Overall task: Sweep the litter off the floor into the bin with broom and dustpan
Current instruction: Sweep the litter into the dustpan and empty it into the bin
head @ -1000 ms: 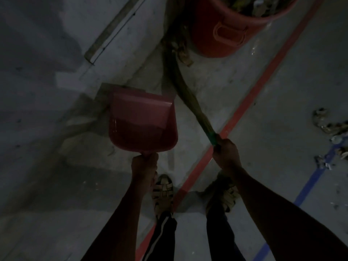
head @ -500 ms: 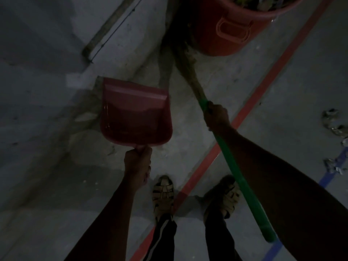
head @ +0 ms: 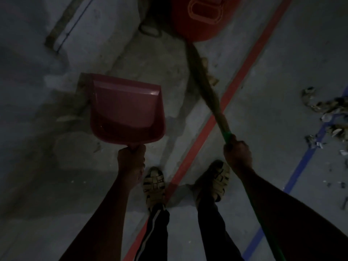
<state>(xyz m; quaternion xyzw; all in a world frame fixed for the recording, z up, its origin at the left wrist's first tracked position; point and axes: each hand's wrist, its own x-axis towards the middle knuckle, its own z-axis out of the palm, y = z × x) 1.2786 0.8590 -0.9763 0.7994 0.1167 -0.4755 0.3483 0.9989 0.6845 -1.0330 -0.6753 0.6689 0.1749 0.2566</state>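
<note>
So your left hand [head: 131, 159] grips the dustpan [head: 126, 110] handle, pan empty & raised, ready. Right hand [head: 237, 152] grips the broom [head: 205, 85], bristles near the bin [head: 199, 17]; litter [head: 327, 113] lies well to your right.

Person, seen from above. Left hand [head: 131, 159] and right hand [head: 237, 151]: bare, no gloves, rings or watch visible; forearms bare, no sleeves in view. Dark long trousers [head: 156, 232] with a pale stripe down the side of the left leg. Tan strapped woven sandals [head: 154, 185], closed-toe lattice pattern, one on each foot, below the fingers [head: 140, 147].
</note>
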